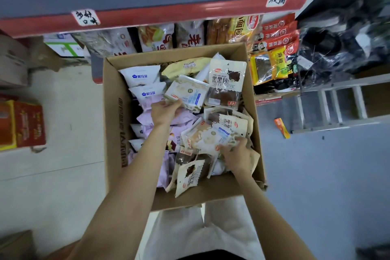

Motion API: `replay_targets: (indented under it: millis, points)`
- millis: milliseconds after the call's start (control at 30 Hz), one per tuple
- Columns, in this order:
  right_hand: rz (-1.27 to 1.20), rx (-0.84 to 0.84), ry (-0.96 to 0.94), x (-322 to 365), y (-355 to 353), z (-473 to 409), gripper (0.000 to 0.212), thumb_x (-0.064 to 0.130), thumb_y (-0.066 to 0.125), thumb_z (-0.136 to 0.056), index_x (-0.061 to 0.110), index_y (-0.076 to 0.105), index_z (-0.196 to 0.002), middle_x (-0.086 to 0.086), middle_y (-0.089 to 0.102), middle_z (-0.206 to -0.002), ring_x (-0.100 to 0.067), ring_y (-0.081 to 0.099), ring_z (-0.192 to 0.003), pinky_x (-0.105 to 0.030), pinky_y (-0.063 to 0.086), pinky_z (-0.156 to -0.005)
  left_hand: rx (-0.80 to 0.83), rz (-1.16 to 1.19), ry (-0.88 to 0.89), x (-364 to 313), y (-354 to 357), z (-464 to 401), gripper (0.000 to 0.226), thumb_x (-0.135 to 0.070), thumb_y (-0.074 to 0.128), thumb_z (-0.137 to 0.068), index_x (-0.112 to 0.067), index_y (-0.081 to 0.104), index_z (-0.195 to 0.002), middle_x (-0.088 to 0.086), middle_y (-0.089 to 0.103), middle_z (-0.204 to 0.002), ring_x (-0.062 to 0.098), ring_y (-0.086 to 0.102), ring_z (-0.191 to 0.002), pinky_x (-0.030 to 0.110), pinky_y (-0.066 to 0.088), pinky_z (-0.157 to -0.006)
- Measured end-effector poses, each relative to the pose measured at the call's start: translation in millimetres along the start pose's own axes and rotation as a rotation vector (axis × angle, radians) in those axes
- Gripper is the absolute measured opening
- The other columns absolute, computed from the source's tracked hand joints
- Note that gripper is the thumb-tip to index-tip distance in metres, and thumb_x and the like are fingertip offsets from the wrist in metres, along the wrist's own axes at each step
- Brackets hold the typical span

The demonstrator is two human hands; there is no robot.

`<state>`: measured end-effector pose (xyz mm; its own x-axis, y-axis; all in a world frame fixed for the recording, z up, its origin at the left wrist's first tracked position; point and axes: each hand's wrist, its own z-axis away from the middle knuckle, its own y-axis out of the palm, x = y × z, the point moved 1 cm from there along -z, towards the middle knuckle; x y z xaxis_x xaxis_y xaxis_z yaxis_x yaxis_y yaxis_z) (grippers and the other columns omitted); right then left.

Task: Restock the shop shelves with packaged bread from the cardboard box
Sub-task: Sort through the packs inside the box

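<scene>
An open cardboard box (115, 116) stands on the floor under me, full of several bread packets. My left hand (163, 112) holds the lower corner of a white bread packet with a blue label (190, 93) near the box's middle. My right hand (237, 155) grips another white packet with a blue label (207, 137) at the box's near right side. A black-bread packet (226, 84) leans against the far right wall. White and lilac packets (141, 75) lie along the left side. The shelf (147, 16) with a red edge stands just beyond the box, bread bags below it.
A red and yellow carton (23, 124) sits on the floor at the left. Red and yellow seasoning packets (274, 53) hang at the right, beside black bagged goods (341, 44). A metal ladder (335, 110) lies on the floor at right, with a small orange packet (281, 127) near it.
</scene>
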<state>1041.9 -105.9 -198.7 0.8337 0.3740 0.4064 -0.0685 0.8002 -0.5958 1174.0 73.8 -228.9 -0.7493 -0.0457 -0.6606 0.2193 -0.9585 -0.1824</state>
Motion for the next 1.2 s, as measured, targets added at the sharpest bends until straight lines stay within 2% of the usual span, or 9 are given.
replay_targets:
  millis: [167,233,400,500,667,767,867,967,1200]
  points:
    - [-0.161,-0.159,-0.148,23.0,-2.5,4.3,0.052,0.007,0.065,-0.084,0.013,0.036,-0.127,-0.004,0.064,-0.099,-0.026,0.065,-0.089,-0.025,0.041,-0.061,0.001,0.264,-0.006,-14.4,5.2,16.1,0.019,0.01,0.065,-0.08,-0.005,0.054,-0.077,-0.002,0.066,-0.06,0.012,0.059,-0.056,0.02,0.054,-0.054]
    - [-0.117,-0.186,-0.269,33.3,-14.2,8.6,0.051,0.011,0.067,-0.083,0.02,0.038,-0.124,0.001,0.068,-0.095,-0.019,0.065,-0.078,-0.027,0.04,-0.057,-0.022,0.207,0.106,-22.9,-4.6,21.6,0.023,0.007,0.067,-0.079,-0.008,0.05,-0.079,-0.011,0.055,-0.046,0.011,0.056,-0.053,0.03,0.052,-0.065]
    - [0.039,-0.223,-0.581,65.0,-55.4,16.9,0.027,0.013,0.064,-0.085,0.019,0.061,-0.111,-0.002,0.071,-0.092,-0.021,0.065,-0.082,-0.025,0.045,-0.061,0.001,0.068,0.383,-68.3,-40.8,59.9,0.013,-0.006,0.063,-0.088,-0.013,0.066,-0.099,0.0,0.066,-0.088,0.015,0.063,-0.083,0.028,0.052,-0.076]
    - [0.14,-0.236,-0.801,95.1,-87.0,21.7,0.01,0.012,0.067,-0.084,0.015,0.068,-0.093,-0.001,0.071,-0.08,-0.021,0.064,-0.072,-0.016,0.039,-0.053,-0.033,-0.243,0.662,-104.7,-63.5,79.6,0.012,-0.013,0.061,-0.091,-0.012,0.065,-0.079,0.007,0.062,-0.075,0.02,0.057,-0.07,0.034,0.043,-0.066]
    - [0.607,-0.458,-1.217,167.5,-142.3,42.6,0.015,0.02,0.076,-0.076,0.016,0.064,-0.084,-0.001,0.066,-0.065,-0.023,0.064,-0.053,-0.022,0.032,-0.039,-0.234,-0.775,1.122,-185.8,-93.0,116.9,0.015,-0.023,0.071,-0.083,-0.012,0.073,-0.092,0.004,0.069,-0.087,0.026,0.066,-0.077,0.03,0.047,-0.068]
    - [0.843,-0.473,-1.266,211.1,-172.6,67.4,0.019,0.033,0.052,-0.094,0.02,0.054,-0.107,-0.002,0.069,-0.085,-0.027,0.067,-0.078,-0.029,0.04,-0.055,-0.424,-1.015,1.406,-231.6,-103.6,150.8,0.015,-0.034,0.064,-0.086,-0.022,0.07,-0.092,-0.002,0.068,-0.083,0.026,0.067,-0.068,0.031,0.045,-0.055]
    - [0.72,-0.343,-1.361,245.8,-207.9,88.7,0.015,0.033,0.048,-0.096,0.025,0.055,-0.106,0.001,0.07,-0.091,-0.026,0.064,-0.087,-0.033,0.041,-0.065,-0.523,-1.103,1.697,-263.8,-113.7,180.8,0.017,-0.04,0.042,-0.093,-0.026,0.053,-0.096,-0.001,0.064,-0.076,0.029,0.062,-0.054,0.03,0.045,-0.038]
    - [0.471,-0.248,-1.525,282.2,-244.3,116.9,0.002,0.024,0.059,-0.091,0.025,0.061,-0.092,0.012,0.07,-0.077,0.0,0.061,-0.064,-0.033,0.051,-0.069,-0.557,-1.161,1.853,-298.8,-124.6,212.7,0.017,-0.041,0.037,-0.097,-0.027,0.047,-0.099,-0.003,0.064,-0.074,0.024,0.06,-0.05,0.028,0.044,-0.036]
    - [-0.042,-0.175,-1.702,375.8,-325.3,193.8,0.003,0.013,0.069,-0.083,0.014,0.067,-0.084,-0.001,0.07,-0.07,-0.024,0.066,-0.052,-0.036,0.057,-0.06,-0.452,-1.001,1.677,-402.7,-161.9,297.8,0.031,-0.049,0.061,-0.084,-0.018,0.067,-0.089,-0.01,0.066,-0.074,0.007,0.058,-0.065,0.017,0.036,-0.061]
